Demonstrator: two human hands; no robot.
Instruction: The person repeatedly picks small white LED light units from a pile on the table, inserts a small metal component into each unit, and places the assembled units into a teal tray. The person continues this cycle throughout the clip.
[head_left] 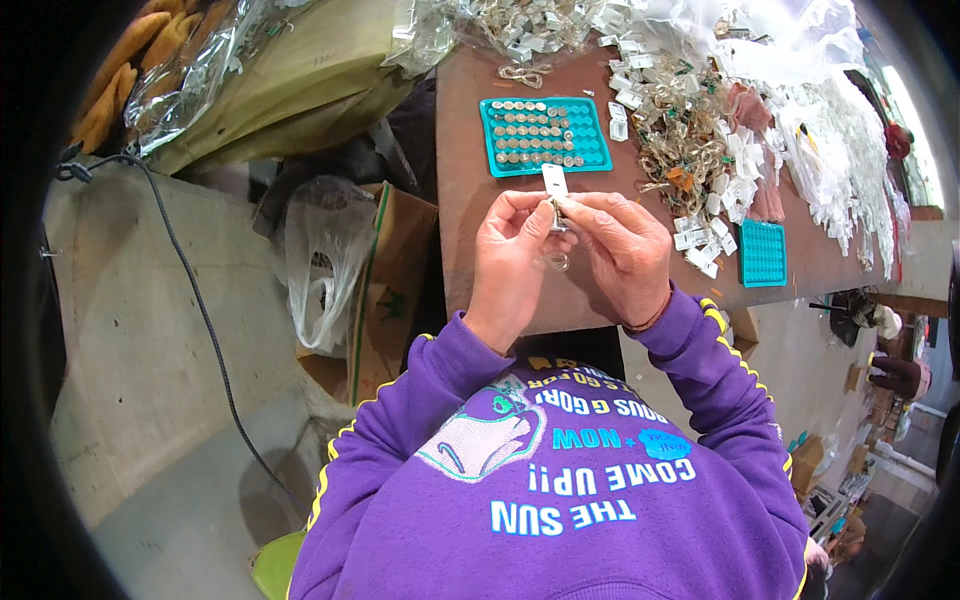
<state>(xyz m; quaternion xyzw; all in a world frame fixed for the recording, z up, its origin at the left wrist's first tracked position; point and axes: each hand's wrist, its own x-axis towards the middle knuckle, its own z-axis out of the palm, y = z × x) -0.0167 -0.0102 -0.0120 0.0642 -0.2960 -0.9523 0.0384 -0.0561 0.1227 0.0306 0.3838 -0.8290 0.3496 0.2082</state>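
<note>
My left hand and my right hand meet over the near part of the brown table, fingers pinched together. Between the fingertips is a small item with a white tag standing up from it. A thin pale loop hangs below the fingers. The item's body is mostly hidden, so its kind does not show. Just beyond my hands lies a teal tray, its left part filled with rows of small round metallic discs.
A pile of tagged cords covers the table's right side, with white tags heaped farther right. A smaller teal tray sits near the right edge. At left are a cardboard box, a plastic bag and a black cable.
</note>
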